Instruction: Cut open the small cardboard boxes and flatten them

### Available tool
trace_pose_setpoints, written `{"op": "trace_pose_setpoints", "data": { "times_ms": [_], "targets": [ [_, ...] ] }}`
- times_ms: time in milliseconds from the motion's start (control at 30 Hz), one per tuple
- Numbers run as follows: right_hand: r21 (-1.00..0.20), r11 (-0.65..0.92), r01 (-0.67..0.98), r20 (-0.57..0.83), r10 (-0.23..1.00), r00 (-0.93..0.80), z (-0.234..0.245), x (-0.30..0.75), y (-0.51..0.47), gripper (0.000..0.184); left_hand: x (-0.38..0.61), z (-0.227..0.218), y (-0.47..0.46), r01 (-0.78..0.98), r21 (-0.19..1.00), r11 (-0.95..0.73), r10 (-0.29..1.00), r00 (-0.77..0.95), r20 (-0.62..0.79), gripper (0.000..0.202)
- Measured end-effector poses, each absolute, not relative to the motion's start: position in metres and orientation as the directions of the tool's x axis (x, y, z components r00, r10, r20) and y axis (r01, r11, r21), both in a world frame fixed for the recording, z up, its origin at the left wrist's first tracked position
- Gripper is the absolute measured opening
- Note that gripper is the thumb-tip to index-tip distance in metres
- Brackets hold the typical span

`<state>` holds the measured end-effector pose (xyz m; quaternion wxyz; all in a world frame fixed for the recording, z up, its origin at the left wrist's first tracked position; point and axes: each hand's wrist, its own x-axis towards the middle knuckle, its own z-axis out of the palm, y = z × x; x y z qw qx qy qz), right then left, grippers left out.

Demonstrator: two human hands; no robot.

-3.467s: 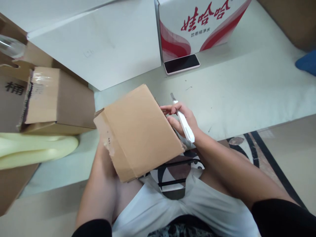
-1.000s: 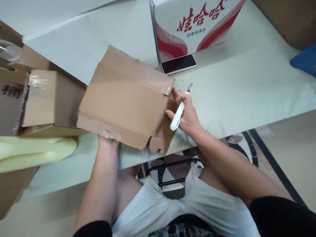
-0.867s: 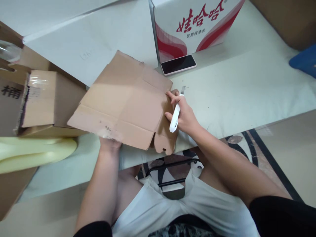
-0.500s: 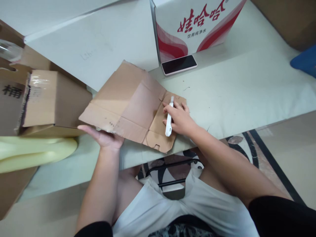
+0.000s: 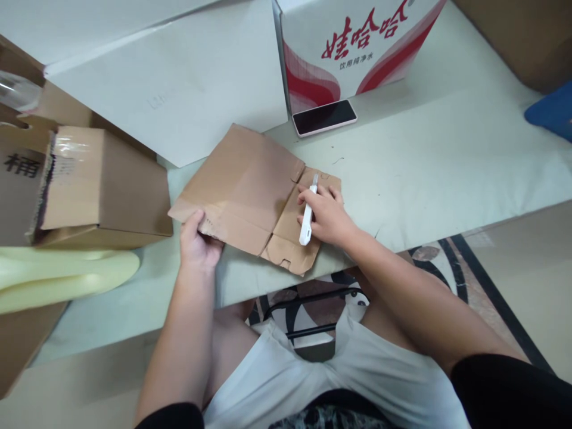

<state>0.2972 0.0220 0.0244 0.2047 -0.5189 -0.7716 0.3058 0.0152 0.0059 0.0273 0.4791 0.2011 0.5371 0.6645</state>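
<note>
A creased sheet of brown cardboard lies at a slant over the front of the table, its right flap marked off by a fold line. My left hand grips the sheet's lower left edge, thumb on top and the other fingers underneath, mostly hidden. In my right hand is a white utility knife with its blade tip pointing away from me. That hand rests on the right flap, and its fingertips touch the cardboard.
Behind the sheet stand a white box and a red and white carton, with a phone before it. Brown boxes and a pale yellow object are at left. A blue object is at far right.
My left hand has gone from an open palm under the sheet to a grip on its edge. The sheet's left side has come down and flattened. My right hand has barely moved.
</note>
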Motion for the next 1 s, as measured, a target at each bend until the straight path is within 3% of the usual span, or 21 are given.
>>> {"op": "trace_pose_setpoints", "data": {
  "times_ms": [200, 433, 733, 1000],
  "targets": [
    [-0.705, 0.266, 0.657, 0.031, 0.938, -0.346, 0.028, 0.297, 0.022, 0.026, 0.01, 0.023, 0.009, -0.433, 0.902, 0.012, 0.862, -0.452, -0.229, 0.023],
    [-0.709, 0.248, 0.66, -0.012, 0.932, -0.362, 0.026, 0.297, 0.023, 0.027, 0.021, 0.035, 0.002, -0.397, 0.914, -0.081, 0.95, -0.308, -0.05, 0.036],
    [-0.656, 0.28, 0.701, -0.052, 0.909, -0.413, 0.026, 0.295, 0.021, 0.028, 0.014, 0.029, 0.002, -0.374, 0.924, 0.078, 0.918, -0.334, -0.213, 0.038],
    [-0.656, 0.279, 0.702, -0.071, 0.903, -0.424, 0.028, 0.296, 0.021, 0.027, 0.016, 0.033, 0.001, -0.37, 0.924, 0.1, 0.917, -0.326, -0.23, 0.029]
  ]
}}
